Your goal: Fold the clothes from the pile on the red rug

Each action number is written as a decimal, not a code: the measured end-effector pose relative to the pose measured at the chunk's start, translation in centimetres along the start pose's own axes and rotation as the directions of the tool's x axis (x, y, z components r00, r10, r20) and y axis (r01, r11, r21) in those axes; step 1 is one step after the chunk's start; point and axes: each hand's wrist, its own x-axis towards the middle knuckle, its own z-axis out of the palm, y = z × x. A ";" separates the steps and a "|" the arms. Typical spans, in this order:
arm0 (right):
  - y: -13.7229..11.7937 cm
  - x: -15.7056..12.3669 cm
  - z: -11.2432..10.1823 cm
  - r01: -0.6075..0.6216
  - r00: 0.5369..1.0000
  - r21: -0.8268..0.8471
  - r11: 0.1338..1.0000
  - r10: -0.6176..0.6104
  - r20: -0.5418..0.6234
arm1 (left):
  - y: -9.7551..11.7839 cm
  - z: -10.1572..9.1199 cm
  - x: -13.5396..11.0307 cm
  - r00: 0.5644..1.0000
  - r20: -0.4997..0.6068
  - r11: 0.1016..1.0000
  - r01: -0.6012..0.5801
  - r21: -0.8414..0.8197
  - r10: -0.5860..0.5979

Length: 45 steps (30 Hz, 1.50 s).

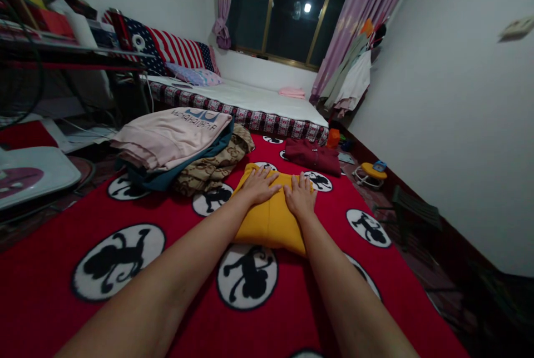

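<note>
A folded yellow garment (269, 222) lies flat on the red blanket (187, 286), which is printed with dark monkey figures in white circles. My left hand (259, 184) rests on the garment's far left part, fingers stretched out. On its far right part lies my right hand (300, 195), also flat with fingers spread. Left of the garment is a pile of clothes: a pale pink top (175, 135) over a teal piece (161, 179), beside a brown patterned piece (208, 166). Farther back on the right sits a folded maroon garment (312, 155).
Behind the blanket stands a bed (250, 99) with a white sheet. A cluttered desk (79, 49) is at the left, above a white and pink object (33, 174). Along the right side are a small yellow-topped stool (373, 170) and a dark folding stool (417, 208).
</note>
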 end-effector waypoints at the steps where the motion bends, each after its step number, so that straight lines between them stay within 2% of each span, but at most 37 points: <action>1: 0.0 0.1 0.1 -0.030 0.999 0.016 0.999 0.031 -0.029 | 0.1 0.0 0.0 0.999 -0.047 1.000 -0.003 -0.005 0.003; 3: 0.2 -0.1 0.2 -0.054 0.994 0.044 0.998 0.058 -0.094 | 0.3 -0.1 -0.4 0.978 -0.209 1.000 0.017 -0.019 -0.021; 4: 0.2 -0.2 0.2 -0.047 0.990 0.054 0.997 0.054 -0.127 | 0.3 -0.3 -0.8 0.949 -0.310 0.998 0.053 -0.029 -0.059; 6: 0.4 -0.5 0.0 -0.016 0.982 0.064 0.998 0.027 -0.187 | 0.3 -0.6 -1.7 0.855 -0.482 0.981 0.182 -0.068 -0.192; 8: 0.4 -0.7 -0.3 0.012 0.972 0.074 0.997 0.006 -0.235 | -0.1 -1.0 -2.4 0.772 -0.536 0.936 0.328 -0.126 -0.343; 9: 0.4 -0.8 -0.5 0.027 0.969 0.083 0.996 -0.006 -0.249 | -0.3 -1.1 -2.7 0.751 -0.522 0.910 0.385 -0.153 -0.405; 11: 0.5 -0.8 -0.8 0.058 0.969 0.111 0.992 -0.030 -0.244 | -0.7 -1.2 -2.7 0.758 -0.474 0.892 0.411 -0.188 -0.449; 12: 0.5 -0.9 -0.9 0.073 0.969 0.136 0.988 -0.038 -0.245 | -0.9 -1.2 -2.5 0.782 -0.465 0.910 0.364 -0.201 -0.415; 14: 0.8 -1.0 -1.1 0.077 0.956 0.202 0.976 -0.015 -0.292 | -1.0 -1.1 -1.9 0.825 -0.498 0.959 0.180 -0.218 -0.268; 16: 1.0 -1.1 -1.1 0.014 0.921 0.269 0.963 0.092 -0.379 | -0.9 -1.1 -1.2 0.821 -0.556 0.978 0.011 -0.209 -0.128; 17: 1.2 -1.2 -1.1 -0.035 0.901 0.292 0.956 0.157 -0.404 | -0.8 -1.0 -0.9 0.814 -0.572 0.981 -0.015 -0.195 -0.102; 18: 1.2 -1.3 -1.0 -0.087 0.889 0.299 0.950 0.209 -0.407 | -0.6 -1.0 -0.7 0.813 -0.573 0.985 0.001 -0.175 -0.102; 20: 1.1 -1.3 -0.9 -0.171 0.886 0.272 0.947 0.269 -0.378 | -0.4 -0.9 -0.4 0.820 -0.551 0.987 0.103 -0.120 -0.153; 23: 0.6 -1.3 -0.7 -0.240 0.892 0.177 0.954 0.289 -0.348 | -0.3 -0.6 -0.5 0.842 -0.505 0.978 0.205 -0.025 -0.189; 25: 0.2 -1.1 -0.5 -0.257 0.912 0.108 0.960 0.278 -0.303 | -0.5 -0.3 -0.5 0.888 -0.420 0.978 0.207 0.001 -0.187; 27: 0.0 -0.9 -0.4 -0.248 0.946 0.060 0.967 0.255 -0.201 | -0.7 0.0 -0.4 0.932 -0.288 0.974 0.228 -0.011 -0.222; 29: -0.1 -0.6 -0.3 -0.249 0.963 0.050 0.967 0.253 -0.093 | -0.9 0.2 -0.2 0.942 -0.186 0.960 0.278 -0.034 -0.279; 31: 0.0 -0.5 -0.4 -0.261 0.964 0.066 0.963 0.263 -0.028 | -1.0 0.3 0.0 0.940 -0.154 0.953 0.300 -0.045 -0.304; 34: 0.1 -0.5 -0.5 -0.253 0.966 0.099 0.962 0.256 -0.027 | -0.9 0.0 -0.3 0.925 -0.216 0.949 0.312 -0.037 -0.312; 36: 0.2 -0.7 -0.5 -0.228 0.968 0.125 0.966 0.239 -0.076 | -0.7 -0.3 -0.6 0.893 -0.287 0.936 0.348 -0.046 -0.346; 41: 0.7 -0.7 -0.6 -0.204 0.936 0.257 0.945 0.265 -0.232 | -0.3 -1.1 -1.2 0.764 -0.378 0.846 0.520 -0.119 -0.523; 45: 1.2 -0.4 -0.6 -0.263 0.911 0.384 0.885 0.359 -0.205 | -0.6 -1.0 -0.8 0.737 -0.369 0.824 0.521 -0.223 -0.566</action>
